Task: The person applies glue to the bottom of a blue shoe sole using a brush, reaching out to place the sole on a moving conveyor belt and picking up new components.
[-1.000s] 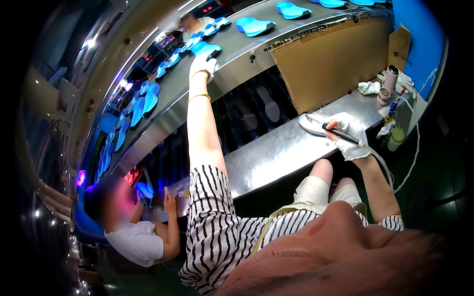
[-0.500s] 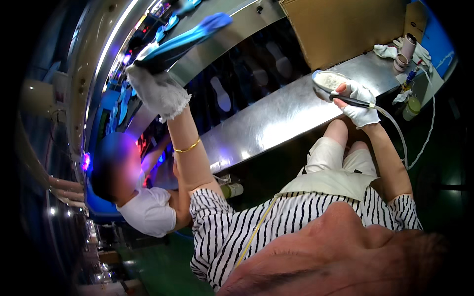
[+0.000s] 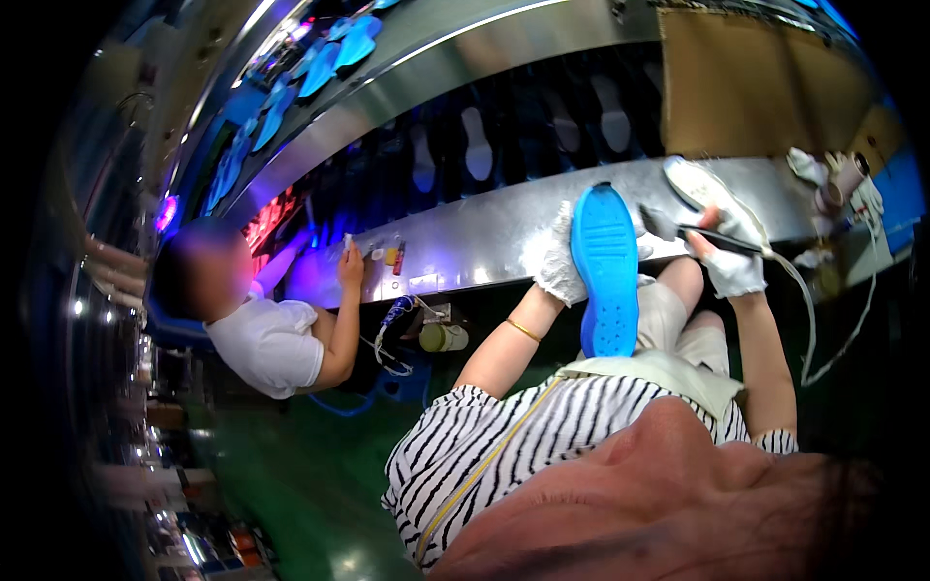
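Observation:
My left hand [image 3: 557,257], in a white glove, grips a blue shoe sole [image 3: 605,266] by its edge and holds it upright over my lap, at the front edge of the steel bench [image 3: 465,242]. My right hand [image 3: 728,259], also gloved, is closed on a dark brush-like tool [image 3: 683,228] with a cable trailing from it. The tool's head sits just right of the sole's top. A white sole [image 3: 693,182] lies on the bench behind the tool.
Several blue soles [image 3: 339,53] ride an upper conveyor at the back left. A brown cardboard sheet [image 3: 756,82] stands at the back right. A co-worker in a white shirt [image 3: 266,339] sits to my left, a hand on the bench. Bottles [image 3: 838,184] and rags crowd the right end.
My left hand reached up to the conveyor, took a blue sole and brought it down to my lap beside the tool. My right hand stayed at the bench with the tool.

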Demonstrator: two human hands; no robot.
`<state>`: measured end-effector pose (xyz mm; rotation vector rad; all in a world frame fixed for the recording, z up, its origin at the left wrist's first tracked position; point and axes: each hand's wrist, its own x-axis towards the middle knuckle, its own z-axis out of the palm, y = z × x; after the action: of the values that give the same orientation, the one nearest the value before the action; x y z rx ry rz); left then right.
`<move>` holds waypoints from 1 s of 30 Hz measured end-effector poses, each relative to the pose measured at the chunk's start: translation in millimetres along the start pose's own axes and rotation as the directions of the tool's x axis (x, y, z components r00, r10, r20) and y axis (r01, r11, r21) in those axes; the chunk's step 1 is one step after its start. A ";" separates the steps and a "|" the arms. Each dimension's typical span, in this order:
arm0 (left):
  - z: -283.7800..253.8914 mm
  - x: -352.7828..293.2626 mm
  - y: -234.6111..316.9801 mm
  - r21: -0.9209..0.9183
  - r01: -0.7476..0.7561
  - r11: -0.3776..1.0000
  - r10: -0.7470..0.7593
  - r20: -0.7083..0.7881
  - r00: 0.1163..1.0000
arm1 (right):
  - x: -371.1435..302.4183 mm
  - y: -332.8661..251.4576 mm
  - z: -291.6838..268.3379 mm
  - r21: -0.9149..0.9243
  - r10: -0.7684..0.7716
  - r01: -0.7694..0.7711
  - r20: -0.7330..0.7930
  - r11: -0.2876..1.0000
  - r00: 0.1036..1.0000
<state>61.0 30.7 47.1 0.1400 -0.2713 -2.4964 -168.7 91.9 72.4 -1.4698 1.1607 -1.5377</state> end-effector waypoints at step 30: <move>-33.3 33.6 -11.8 0.265 -0.225 0.937 0.215 0.067 0.974 | -27.8 18.2 47.1 0.023 -0.247 0.249 -0.061 0.968 0.967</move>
<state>32.6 14.7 10.8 0.1653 -0.6120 -2.2307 -120.7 104.9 43.2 -1.6085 1.0098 -1.7684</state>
